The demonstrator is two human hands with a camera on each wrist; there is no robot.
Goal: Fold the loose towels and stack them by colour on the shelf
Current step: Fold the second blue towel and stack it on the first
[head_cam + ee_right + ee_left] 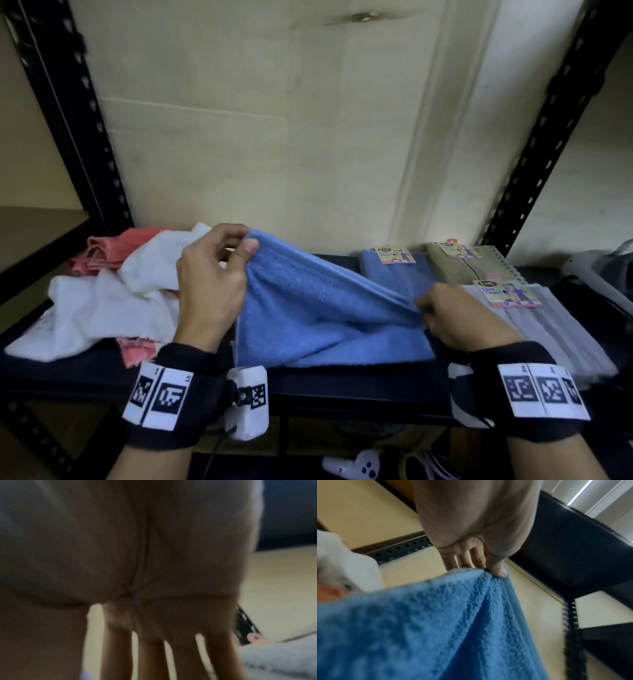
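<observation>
left: loose towel heap (pixel 102 294) | right: folded stacks (pixel 534 308) | above: open

The blue towel (pixel 318 308) is nubby, matt terry cloth; the white towels (pixel 102 305) left of the left hand (pixel 209 284) look soft cloth; the shelf (pixel 342 383) posts are black perforated metal.

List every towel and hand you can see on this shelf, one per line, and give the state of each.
Blue towel: partly lifted, mid-fold, held at two corners.
Left hand: pinches the raised corner.
Right hand: grips the low corner.
White towels: loose, crumpled.
Pink towels: loose, crumpled.
Folded blue towel: flat, labelled.
Folded beige towel: flat, labelled.
Folded grey towel: flat, labelled.
</observation>
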